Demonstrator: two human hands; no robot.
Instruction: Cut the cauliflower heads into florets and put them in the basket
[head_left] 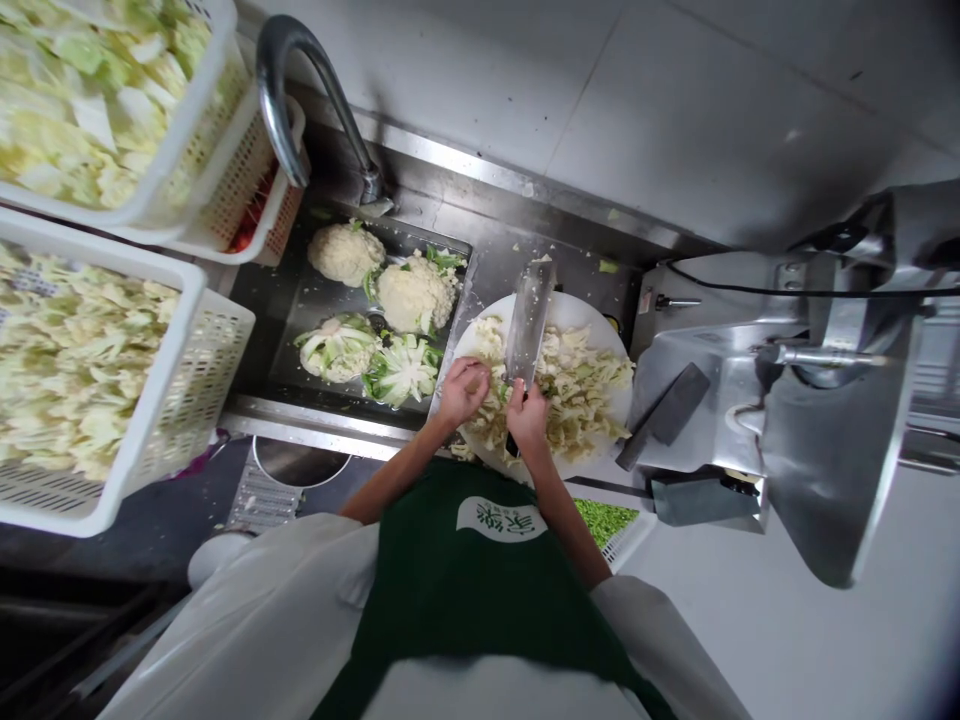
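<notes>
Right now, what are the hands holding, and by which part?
Right hand grips the cleaver by its handle; left hand rests on the cut cauliflower.

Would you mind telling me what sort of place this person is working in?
Probably a commercial kitchen's prep area: a steel sink holding whole cauliflowers, large white crates of cut florets, and a steel slicing machine beside the chopping board.

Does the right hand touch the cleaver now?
Touching. The head view shows the right hand closed around the handle of the cleaver.
</notes>
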